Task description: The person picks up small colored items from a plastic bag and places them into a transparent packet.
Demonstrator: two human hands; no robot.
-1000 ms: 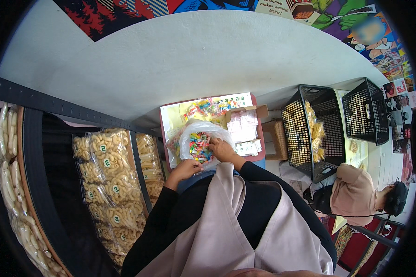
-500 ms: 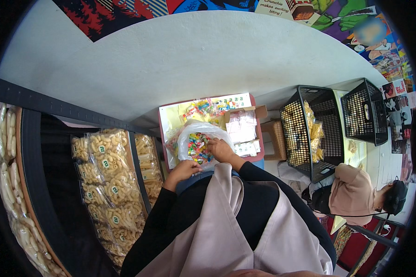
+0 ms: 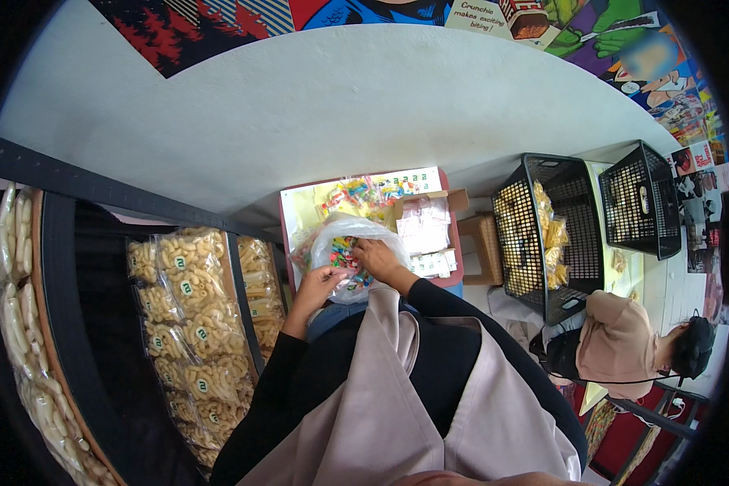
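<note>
A white plastic bag [image 3: 393, 241] of small, brightly coloured pieces [image 3: 344, 246] lies open in front of me on a board [image 3: 298, 207] edged in red. My right hand [image 3: 379, 262] reaches inside it, fingertips down among the pieces; what they grip, if anything, is hidden. My left hand [image 3: 324, 279] is at the bag's near left, fingers pinched on something too small to make out. Behind the bag lie clear packets [image 3: 356, 191] of colourful pieces. To the right is an open carton [image 3: 425, 223] of pale pink packets.
On my left stand shelves [image 3: 40, 259] of bagged pale snacks [image 3: 194, 332]. At right are two black crates [image 3: 520, 235], [image 3: 640, 198], one holding yellow snack packets [image 3: 552, 235], and a person [image 3: 620, 340] in a beige top. A curved white wall [image 3: 340, 105] rises behind the board.
My left hand has moved up and right onto the bag's rim. My right hand has shifted slightly left and up, deeper among the pieces.
</note>
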